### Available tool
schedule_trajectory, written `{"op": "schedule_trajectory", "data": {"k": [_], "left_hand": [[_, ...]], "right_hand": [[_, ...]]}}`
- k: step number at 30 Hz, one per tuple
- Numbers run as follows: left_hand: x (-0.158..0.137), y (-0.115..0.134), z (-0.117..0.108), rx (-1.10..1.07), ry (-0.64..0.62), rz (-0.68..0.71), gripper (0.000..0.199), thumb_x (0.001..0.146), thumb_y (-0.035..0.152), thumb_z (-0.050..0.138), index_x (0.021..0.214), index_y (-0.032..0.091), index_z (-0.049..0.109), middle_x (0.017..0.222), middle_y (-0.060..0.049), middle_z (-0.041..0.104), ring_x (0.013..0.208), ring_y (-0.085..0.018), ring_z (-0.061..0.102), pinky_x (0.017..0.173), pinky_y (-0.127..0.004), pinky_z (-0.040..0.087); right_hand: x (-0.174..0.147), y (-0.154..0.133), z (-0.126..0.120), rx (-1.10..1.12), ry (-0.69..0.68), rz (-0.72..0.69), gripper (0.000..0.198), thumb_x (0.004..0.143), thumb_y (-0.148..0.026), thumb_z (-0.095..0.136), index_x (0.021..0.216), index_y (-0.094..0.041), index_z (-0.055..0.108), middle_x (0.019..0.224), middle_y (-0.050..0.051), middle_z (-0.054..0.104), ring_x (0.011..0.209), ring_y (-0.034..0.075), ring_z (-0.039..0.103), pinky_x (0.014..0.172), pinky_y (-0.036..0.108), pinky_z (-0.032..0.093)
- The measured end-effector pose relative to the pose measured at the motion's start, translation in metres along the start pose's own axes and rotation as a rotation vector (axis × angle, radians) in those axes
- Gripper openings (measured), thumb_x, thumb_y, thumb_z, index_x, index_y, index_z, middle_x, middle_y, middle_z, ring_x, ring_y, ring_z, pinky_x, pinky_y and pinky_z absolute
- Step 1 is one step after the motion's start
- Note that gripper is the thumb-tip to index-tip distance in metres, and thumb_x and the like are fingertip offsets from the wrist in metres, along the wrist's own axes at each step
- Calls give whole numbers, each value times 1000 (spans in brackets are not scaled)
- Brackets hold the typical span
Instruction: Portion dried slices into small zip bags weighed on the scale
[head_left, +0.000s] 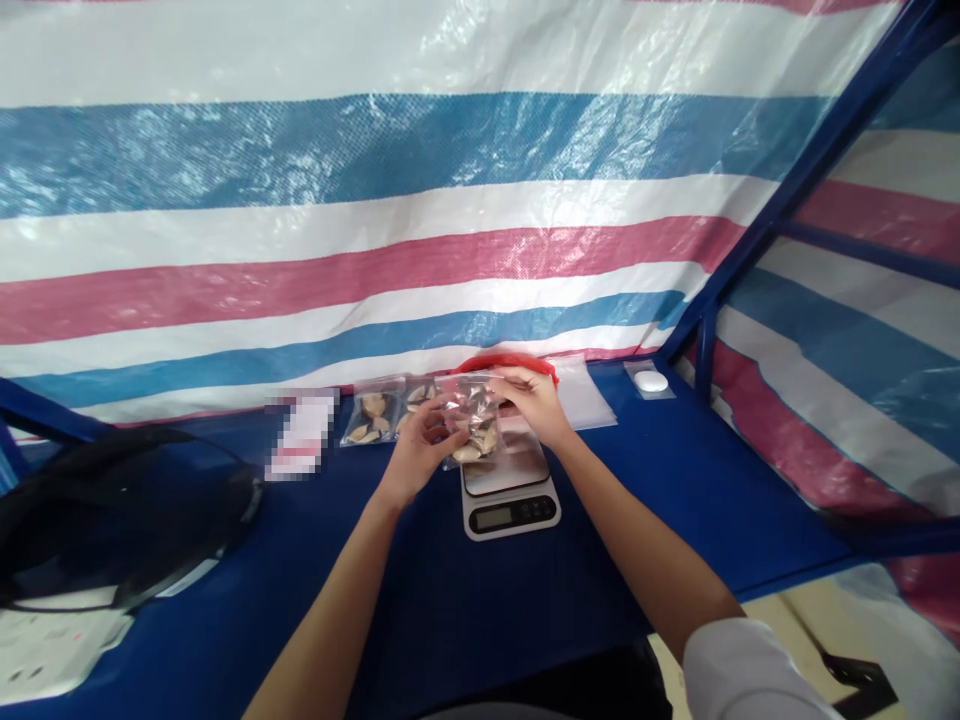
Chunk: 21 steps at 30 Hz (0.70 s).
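Between my two hands a clear zip bag [478, 440] with several pale tan slices in it hangs over the steel plate of a white kitchen scale [512, 510]. My left hand [421, 445] grips the bag's left side, thumb across its front. At the top right corner, my right hand [534, 398] pinches the bag's edge. Two similar filled bags lie to the left: one bag [369, 412] is in plain view, while the other bag [409, 405] is partly behind my left hand. Behind my hands shows something red [517, 360], mostly hidden.
Flat clear bags [585, 395] lie right of the scale. Farther right sits a white oval object [651, 381] on a small bag. On the left are a blurred paper packet [304, 432], a black mesh item [127, 510] and a white power strip [56, 645]. Striped sheeting backs the blue table [675, 500].
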<state>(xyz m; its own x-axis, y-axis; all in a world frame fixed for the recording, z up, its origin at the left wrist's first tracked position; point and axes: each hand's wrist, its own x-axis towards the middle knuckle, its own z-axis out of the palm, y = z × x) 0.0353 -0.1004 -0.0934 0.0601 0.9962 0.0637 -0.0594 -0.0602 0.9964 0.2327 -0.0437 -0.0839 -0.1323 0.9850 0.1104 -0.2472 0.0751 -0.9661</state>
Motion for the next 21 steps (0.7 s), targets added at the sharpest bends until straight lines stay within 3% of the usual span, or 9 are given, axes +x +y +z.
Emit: {"op": "schedule_trajectory", "data": {"k": [5,9,16,21], "left_hand": [[0,9,-42,61,35,-58,69,66,42,90,124,21,60,107,-6,75,95,-24,74,86,-38,59],[6,17,-74,129,128,-59,77,61,47,92,125,19,60,107,-9,77,98,-28,74,88,-40,58],[15,25,-118,347,307,-76,83,55,57,90,122,18,63,95,-8,79,95,-30,75,86,-40,59],[21,19,-143,599,351,-68,69,66,58,81,122,19,66,94,-8,79,92,-30,76,84,-38,60]], "right_hand": [[30,-6,24,-148,-201,-76,33,75,-43,81,99,-21,77,101,4,77,87,21,74,69,33,66],[62,-1,55,-357,-329,-161,17,85,-33,72,95,-20,78,96,3,78,85,18,74,75,30,64],[100,12,101,-777,-355,-291,16,91,-21,65,95,-21,81,77,0,77,75,17,74,78,26,57],[107,18,126,-1064,-361,-326,22,92,-18,60,97,-22,81,81,2,79,81,20,75,80,25,53]]}}
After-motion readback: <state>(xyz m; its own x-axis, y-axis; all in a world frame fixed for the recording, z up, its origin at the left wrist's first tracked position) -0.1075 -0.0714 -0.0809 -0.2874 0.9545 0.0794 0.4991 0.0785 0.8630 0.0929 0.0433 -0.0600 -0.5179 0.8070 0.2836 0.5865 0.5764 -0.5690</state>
